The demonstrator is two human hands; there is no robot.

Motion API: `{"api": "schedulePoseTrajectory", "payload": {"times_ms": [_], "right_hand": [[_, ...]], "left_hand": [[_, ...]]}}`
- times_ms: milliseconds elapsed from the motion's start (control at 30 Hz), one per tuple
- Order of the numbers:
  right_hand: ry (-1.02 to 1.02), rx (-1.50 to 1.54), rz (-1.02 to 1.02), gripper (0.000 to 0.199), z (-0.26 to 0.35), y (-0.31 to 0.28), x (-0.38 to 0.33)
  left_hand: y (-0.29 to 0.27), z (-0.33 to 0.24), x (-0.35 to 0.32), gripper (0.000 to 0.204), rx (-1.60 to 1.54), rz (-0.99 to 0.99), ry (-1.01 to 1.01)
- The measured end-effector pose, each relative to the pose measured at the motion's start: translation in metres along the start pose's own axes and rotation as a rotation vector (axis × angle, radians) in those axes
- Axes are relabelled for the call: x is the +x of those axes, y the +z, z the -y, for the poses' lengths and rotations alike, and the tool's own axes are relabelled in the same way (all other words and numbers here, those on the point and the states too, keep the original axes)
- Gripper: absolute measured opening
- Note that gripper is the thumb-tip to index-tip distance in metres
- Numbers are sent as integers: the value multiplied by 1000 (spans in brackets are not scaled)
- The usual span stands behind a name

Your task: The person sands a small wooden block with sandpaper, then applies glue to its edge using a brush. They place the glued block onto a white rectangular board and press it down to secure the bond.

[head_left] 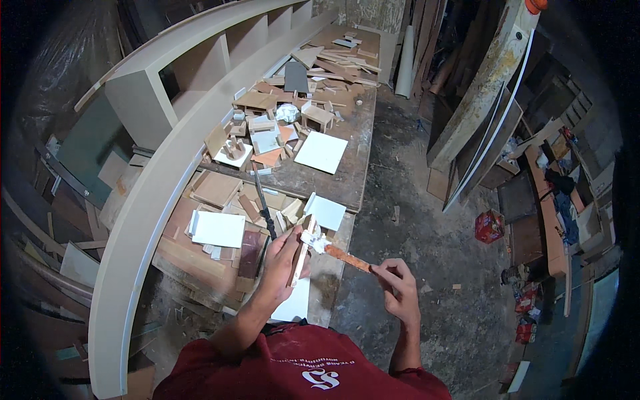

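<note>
From where I stand, the left hand (283, 258) grips a thin wooden piece (299, 263) on edge above the desk (357, 148), near its right edge, seemingly to keep the narrow side exposed. The right hand (399, 291) pinches a brown stick (349, 259) by its end, apparently keeping fingers clear of the white paste (315, 242).

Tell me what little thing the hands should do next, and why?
Probably slide the brown stick gently along the narrow edge of the wooden piece. The right hand holds the stick, white paste clumps thickly at its tip by that edge, and the left hand grips the piece.
</note>
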State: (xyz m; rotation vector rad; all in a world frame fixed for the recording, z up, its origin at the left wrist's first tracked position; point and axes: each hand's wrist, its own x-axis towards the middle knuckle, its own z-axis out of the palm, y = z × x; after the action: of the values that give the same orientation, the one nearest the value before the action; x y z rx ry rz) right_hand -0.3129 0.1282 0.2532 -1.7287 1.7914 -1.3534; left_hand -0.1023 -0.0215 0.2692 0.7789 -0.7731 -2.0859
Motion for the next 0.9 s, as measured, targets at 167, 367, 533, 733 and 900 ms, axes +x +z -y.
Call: {"api": "schedulePoseTrajectory", "payload": {"times_ms": [167, 367, 533, 733, 900], "right_hand": [[-114, 45, -65, 46, 0, 12, -1], [-243, -131, -29, 52, -2, 18, 4], [-252, -231, -14, 57, -7, 20, -1], [-235, -252, -20, 55, -23, 9, -16], [-185, 55, -150, 46, -17, 12, -19]], "left_hand": [[4, -3, 0, 25, 52, 25, 30], [-1, 2, 0, 27, 44, -10, 19], [8, -6, -4, 29, 12, 20, -4], [0, -17, -8, 31, 2, 86, 0], [0, -15, -5, 34, 82, -7, 77]]}}
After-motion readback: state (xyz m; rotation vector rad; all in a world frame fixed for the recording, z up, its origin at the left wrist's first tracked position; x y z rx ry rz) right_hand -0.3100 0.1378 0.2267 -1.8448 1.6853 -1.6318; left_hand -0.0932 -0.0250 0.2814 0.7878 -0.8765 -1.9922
